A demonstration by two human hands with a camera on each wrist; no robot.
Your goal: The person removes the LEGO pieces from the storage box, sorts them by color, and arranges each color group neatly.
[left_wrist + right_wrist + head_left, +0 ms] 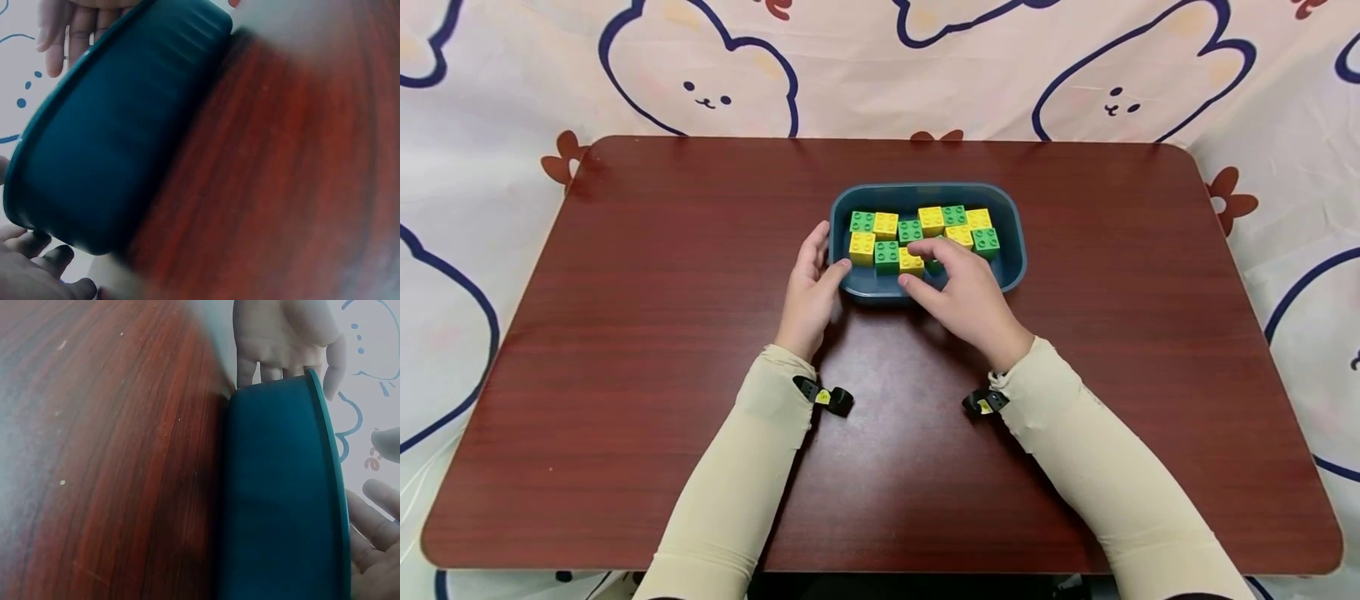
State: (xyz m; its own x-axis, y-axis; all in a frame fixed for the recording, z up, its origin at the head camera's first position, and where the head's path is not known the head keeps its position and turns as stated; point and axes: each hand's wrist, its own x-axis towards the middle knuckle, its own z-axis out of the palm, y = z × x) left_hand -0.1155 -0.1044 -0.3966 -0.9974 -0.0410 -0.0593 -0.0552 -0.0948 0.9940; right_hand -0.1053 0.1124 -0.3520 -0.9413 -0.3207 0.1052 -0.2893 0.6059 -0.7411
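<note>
A dark blue plastic tray (880, 287) holds several yellow and green toy building blocks, set close together. My left hand (808, 292) holds the tray's left end, thumb over the rim and fingers along the outer wall; in the left wrist view its fingers (53, 259) touch that end. Over the tray's front right part is my right hand (966, 296), thumb and index finger apart on either side of a yellow block (912, 262). Whether they touch it cannot be told. That hand hides some blocks behind it, including part of a green one.
The tray stands on a reddish-brown wooden table (662, 333), toward its far side. A patterned cloth (865, 83) hangs behind the table and at both sides. Black straps with small devices sit on both wrists.
</note>
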